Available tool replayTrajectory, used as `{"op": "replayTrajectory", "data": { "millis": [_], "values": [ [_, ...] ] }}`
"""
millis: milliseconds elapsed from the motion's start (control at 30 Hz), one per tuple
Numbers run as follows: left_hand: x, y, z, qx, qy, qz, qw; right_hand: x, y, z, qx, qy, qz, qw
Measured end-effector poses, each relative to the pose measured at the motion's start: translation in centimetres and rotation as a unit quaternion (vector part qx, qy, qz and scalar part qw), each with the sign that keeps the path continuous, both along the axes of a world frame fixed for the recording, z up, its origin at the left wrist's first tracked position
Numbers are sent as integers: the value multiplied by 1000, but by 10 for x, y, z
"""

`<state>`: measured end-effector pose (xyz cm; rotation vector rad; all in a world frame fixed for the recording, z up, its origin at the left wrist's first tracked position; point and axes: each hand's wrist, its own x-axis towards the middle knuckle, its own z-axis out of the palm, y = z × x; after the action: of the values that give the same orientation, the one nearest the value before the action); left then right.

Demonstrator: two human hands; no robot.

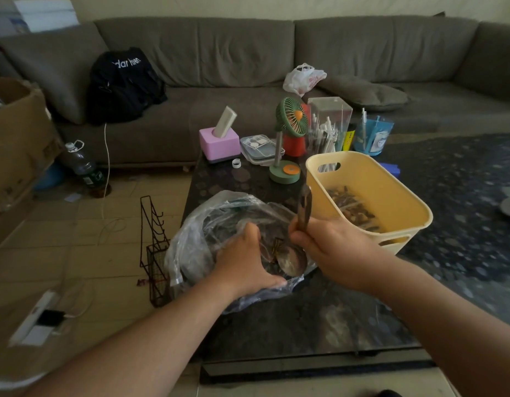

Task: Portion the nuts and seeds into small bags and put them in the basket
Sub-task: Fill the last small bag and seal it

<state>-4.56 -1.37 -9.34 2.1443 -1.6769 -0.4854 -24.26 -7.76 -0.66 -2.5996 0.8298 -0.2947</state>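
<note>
while my right hand (328, 242) curls tight round the handle of a metal spoon (294, 260), its fingers (298, 241) are wrapped fully closed, the handle sticking up past the knuckles and the shiny oval bowl hanging down just below them. my left hand (243, 266) reaches into the mouth of a large clear plastic bag (196, 239); its fingers are bent down out of my view inside the bag, so i cannot tell how far they are open or whether they pinch anything, though the thumb presses on the crinkled film at the near edge. the bag is thin, glossy and wrinkled, slumped in a loose mound on the dark, speckled glassy bench (319, 319). a few brown nuts and seeds (276, 245) show between my two hands, right beside the spoon bowl and just off the left knuckles. the yellow plastic basket (402, 193) stands to the right, near my right hand; it is smooth, with rounded corners and slot handles, and small filled bags (354, 209) of brown pieces lie on its floor. further back on the bench stand a green desk fan (289, 138), a pink tissue box (219, 144) and a clear tub of white sticks (329, 124). a black wire rack (155, 247) leans on the bench's left side.
</note>
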Motion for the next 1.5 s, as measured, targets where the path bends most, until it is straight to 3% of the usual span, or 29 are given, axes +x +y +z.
{"op": "replayTrajectory", "data": {
  "millis": [200,400,600,733,833,1000,1167,1333,1500],
  "values": [
    [0,-1,-4,52,-45,34,997,2,-2,-15,-14,14,65,998],
    [0,-5,-3,97,-49,46,993,2,-8,-25,10,-78,-3,997],
    [11,-11,8,10,75,99,992,-2,-7,-15,-34,-73,-107,991],
    [18,-13,11,-25,32,101,994,3,1,-19,-83,-5,-128,988],
    [18,-13,2,-26,15,89,996,5,-2,-24,-62,7,-138,988],
    [17,-16,0,-33,69,97,992,14,3,-30,-60,-2,-130,990],
    [8,-17,3,-37,120,111,986,19,10,-42,-43,-69,-118,990],
    [1,-22,16,-77,265,145,950,14,4,-44,29,-99,-186,977],
    [1,-23,26,-146,308,135,930,13,4,-39,89,-127,-228,961]
  ]
}}
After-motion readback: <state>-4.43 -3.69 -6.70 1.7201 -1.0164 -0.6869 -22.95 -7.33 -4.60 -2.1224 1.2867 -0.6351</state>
